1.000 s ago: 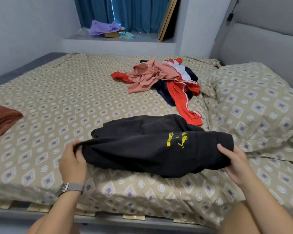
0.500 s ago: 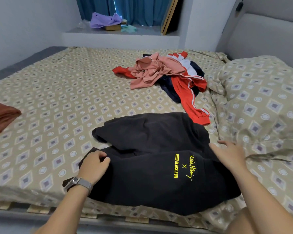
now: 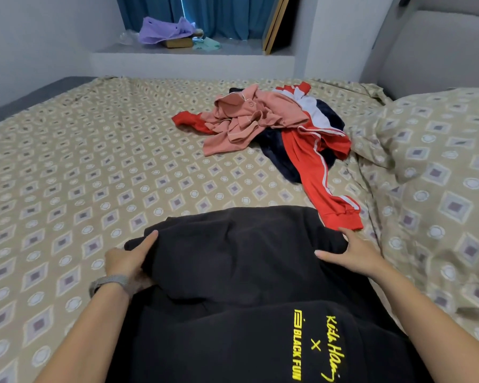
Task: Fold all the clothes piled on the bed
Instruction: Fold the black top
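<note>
A black garment (image 3: 241, 272) with yellow lettering lies spread at the near edge of the bed (image 3: 94, 172). My left hand (image 3: 129, 258) holds its far left corner, index finger stretched along the cloth and the other fingers tucked under the edge. At the far right corner my right hand (image 3: 349, 254) rests with fingers straight and thumb spread on the fabric. Farther back sits a pile of a pink shirt (image 3: 244, 120), a red jacket with white stripes (image 3: 318, 164) and a navy garment (image 3: 277, 150).
A patterned pillow (image 3: 437, 167) fills the right side, against a grey headboard (image 3: 437, 48). At the back a ledge (image 3: 191, 55) carries a purple cloth (image 3: 163, 30) in front of blue curtains. Grey walls stand left and behind.
The black garment, held lifted and bunched at the bed edge a second ago, now lies spread flat. Both hands have moved forward to its far corners, and the view has leaned closer.
</note>
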A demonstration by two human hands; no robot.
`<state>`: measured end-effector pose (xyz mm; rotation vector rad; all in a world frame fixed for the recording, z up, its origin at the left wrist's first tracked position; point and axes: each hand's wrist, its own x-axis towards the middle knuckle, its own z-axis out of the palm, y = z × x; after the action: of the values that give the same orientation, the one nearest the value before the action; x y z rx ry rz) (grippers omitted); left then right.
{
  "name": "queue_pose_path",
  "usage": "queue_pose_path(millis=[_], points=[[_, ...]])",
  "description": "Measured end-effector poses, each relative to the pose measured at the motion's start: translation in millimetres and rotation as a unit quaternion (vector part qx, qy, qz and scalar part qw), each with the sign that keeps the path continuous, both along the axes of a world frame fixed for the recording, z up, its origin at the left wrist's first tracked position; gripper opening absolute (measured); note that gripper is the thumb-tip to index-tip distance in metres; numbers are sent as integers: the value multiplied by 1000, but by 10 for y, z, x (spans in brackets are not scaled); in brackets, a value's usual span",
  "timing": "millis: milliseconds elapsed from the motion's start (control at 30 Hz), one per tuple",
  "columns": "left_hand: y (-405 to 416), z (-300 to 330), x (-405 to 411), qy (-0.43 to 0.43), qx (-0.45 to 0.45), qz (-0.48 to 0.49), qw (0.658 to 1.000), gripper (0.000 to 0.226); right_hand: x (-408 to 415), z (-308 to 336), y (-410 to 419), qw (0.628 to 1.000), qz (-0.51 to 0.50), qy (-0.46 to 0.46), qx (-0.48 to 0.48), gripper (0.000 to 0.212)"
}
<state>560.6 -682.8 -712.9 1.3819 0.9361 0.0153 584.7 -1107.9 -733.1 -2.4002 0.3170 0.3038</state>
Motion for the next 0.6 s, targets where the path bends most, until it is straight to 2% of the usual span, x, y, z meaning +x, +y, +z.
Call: queue_pose_path(millis=[33, 100, 167, 267, 300, 367, 433, 467, 533, 600], points=[[-6, 19, 67, 5, -19, -22, 1000, 40, 36, -3, -13, 997, -27, 6, 72, 89], [26, -17, 195, 34, -22, -108, 993, 51, 127, 7, -45, 976, -75, 13, 205, 75], [72, -33, 344, 63, 20, -183, 981, 57, 247, 48, -63, 961, -82, 19, 262, 55], [151, -10, 661, 87, 132, -249, 956, 60, 404, 170, 21, 957, -36, 38, 287, 40], [152, 50, 747, 92, 143, -266, 949, 65, 460, 182, 65, 957, -26, 33, 287, 36], [195, 77, 923, 128, 83, -301, 941, 75, 537, 179, 174, 968, -21, -20, 250, 26], [168, 106, 990, 172, 42, -323, 930, 65, 621, 140, 221, 970, -26, -101, 218, 22], [170, 96, 1037, 177, 69, -316, 930, 58, 665, 162, 224, 964, -36, -132, 229, 22], [176, 126, 1177, 110, 154, -251, 949, 45, 799, 254, 154, 944, -64, -175, 274, 24], [246, 195, 1358, -8, 179, -167, 969, 42, 956, 390, 25, 927, -86, -210, 300, 28]])
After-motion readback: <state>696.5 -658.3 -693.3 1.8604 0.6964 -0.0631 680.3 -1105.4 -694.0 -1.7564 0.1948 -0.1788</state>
